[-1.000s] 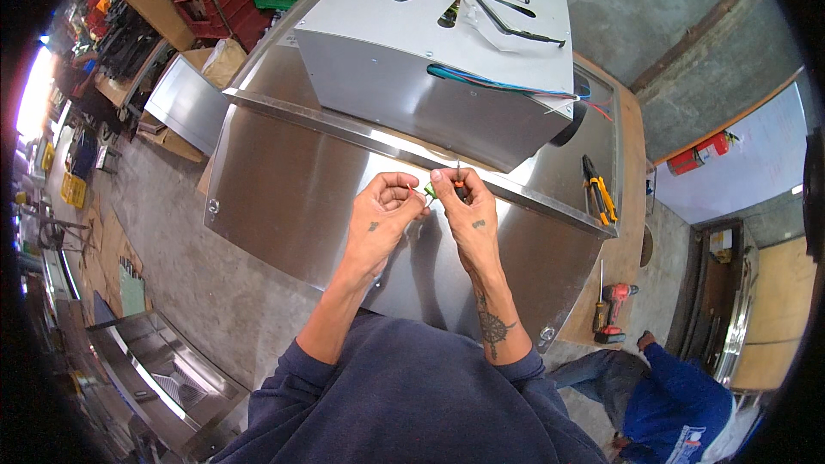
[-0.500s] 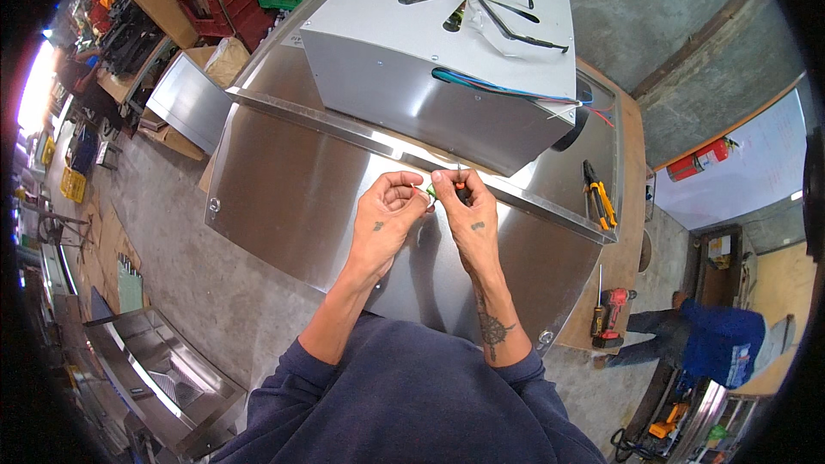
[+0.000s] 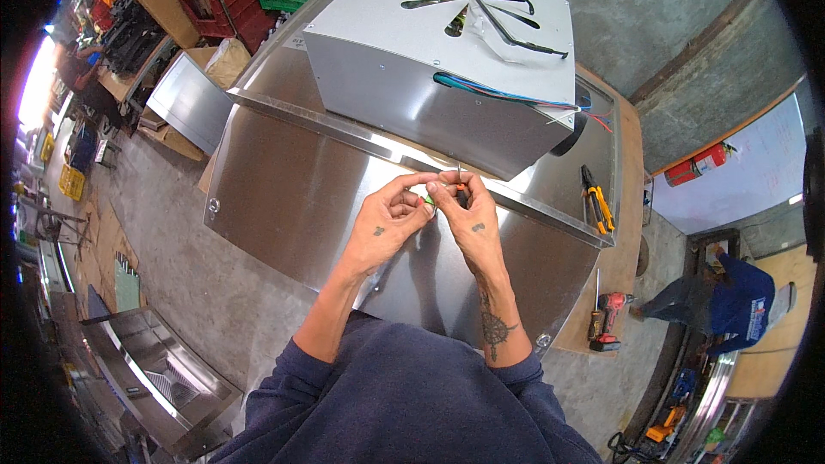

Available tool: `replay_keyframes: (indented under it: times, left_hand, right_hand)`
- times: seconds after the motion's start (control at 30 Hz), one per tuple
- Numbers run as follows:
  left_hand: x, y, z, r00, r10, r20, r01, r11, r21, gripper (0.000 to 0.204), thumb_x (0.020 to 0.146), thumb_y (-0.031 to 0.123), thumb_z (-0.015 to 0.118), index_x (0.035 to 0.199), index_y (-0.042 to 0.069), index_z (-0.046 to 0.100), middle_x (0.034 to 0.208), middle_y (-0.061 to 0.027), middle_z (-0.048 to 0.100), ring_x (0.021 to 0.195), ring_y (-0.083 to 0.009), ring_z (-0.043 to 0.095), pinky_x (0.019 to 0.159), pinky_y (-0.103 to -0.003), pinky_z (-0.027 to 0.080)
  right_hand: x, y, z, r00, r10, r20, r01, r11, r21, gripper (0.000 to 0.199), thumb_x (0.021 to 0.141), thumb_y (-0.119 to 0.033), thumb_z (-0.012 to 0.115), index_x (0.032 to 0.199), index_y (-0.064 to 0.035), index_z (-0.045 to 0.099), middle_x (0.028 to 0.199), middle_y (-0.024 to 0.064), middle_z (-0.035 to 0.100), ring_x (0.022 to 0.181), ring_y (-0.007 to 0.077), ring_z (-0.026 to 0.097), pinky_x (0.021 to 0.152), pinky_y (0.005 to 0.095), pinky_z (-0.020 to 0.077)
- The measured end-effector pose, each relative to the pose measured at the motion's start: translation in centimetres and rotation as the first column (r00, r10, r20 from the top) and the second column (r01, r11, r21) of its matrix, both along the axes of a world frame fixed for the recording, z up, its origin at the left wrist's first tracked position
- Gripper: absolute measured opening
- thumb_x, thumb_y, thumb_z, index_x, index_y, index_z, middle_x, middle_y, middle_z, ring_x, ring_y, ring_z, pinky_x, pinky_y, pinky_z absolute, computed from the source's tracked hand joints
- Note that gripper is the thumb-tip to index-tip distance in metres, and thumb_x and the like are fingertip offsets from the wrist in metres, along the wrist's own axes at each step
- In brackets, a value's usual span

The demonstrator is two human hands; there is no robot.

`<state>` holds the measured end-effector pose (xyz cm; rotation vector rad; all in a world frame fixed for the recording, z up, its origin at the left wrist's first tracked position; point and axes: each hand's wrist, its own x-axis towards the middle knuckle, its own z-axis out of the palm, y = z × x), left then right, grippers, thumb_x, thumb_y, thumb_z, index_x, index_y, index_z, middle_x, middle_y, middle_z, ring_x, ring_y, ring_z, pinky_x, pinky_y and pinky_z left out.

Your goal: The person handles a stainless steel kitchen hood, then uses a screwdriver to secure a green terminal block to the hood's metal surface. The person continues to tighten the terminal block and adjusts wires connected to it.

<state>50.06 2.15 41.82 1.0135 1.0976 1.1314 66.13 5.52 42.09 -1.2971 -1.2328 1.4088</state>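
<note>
Both hands meet mid-scene over the steel hood panel (image 3: 292, 206), just near of its raised ridge. L hand (image 3: 391, 219) pinches a small green piece (image 3: 427, 199) btwn thumb & fingertips; R hand (image 3: 464, 210) closed round a thin tool w/ orange handle (image 3: 461, 186), its thin metal shaft sticking up toward the far side. Fingertips of both hands touching. Grey metal box (image 3: 447, 60) w/ slotted top sits just far of the hands, coloured wires along its near-right edge. Yellow-handled pliers (image 3: 595, 199) lie right, near panel's right edge; red drill (image 3: 607, 320) on the wood bench corner, near-right. Bare panel left of hands down to its left edge. Another person in blue (image 3: 730, 301) stands far right, well apart.
</note>
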Motion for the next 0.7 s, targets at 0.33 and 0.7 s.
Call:
replay_keyframes:
  times: [0.33, 0.7]
  left_hand:
    - [0.0, 0.2, -0.4, 1.0, 0.008, 0.024, -0.008, 0.999, -0.031, 0.043, 0.099, 0.006, 0.074, 0.14, 0.002, 0.062, 0.1, -0.0033, 0.068, 0.09, -0.0082, 0.067, 0.086, -0.025, 0.056]
    - [0.6, 0.3, -1.3, 0.979, 0.113, -0.17, -0.101, 0.992, 0.078, 0.039, 0.096, 0.006, 0.071, 0.135, 0.008, 0.069, 0.088, 0.0006, 0.066, 0.083, -0.0061, 0.063, 0.078, -0.024, 0.053]
  right_hand:
    - [2.1, -0.3, -1.5, 0.997, -0.082, -0.014, 0.082, 0.994, 0.078, 0.029, 0.111, -0.023, 0.058, 0.125, 0.0012, 0.065, 0.094, -0.0017, 0.064, 0.08, 0.0067, 0.055, 0.07, 0.0242, 0.0445]
    - [2.4, -3.5, -0.7, 0.862, -0.118, 0.493, -0.213, 0.799, 0.563, 0.018, 0.101, -0.009, 0.069, 0.116, 0.0003, 0.066, 0.101, 0.0141, 0.066, 0.087, 0.0226, 0.068, 0.075, 0.0349, 0.0569]
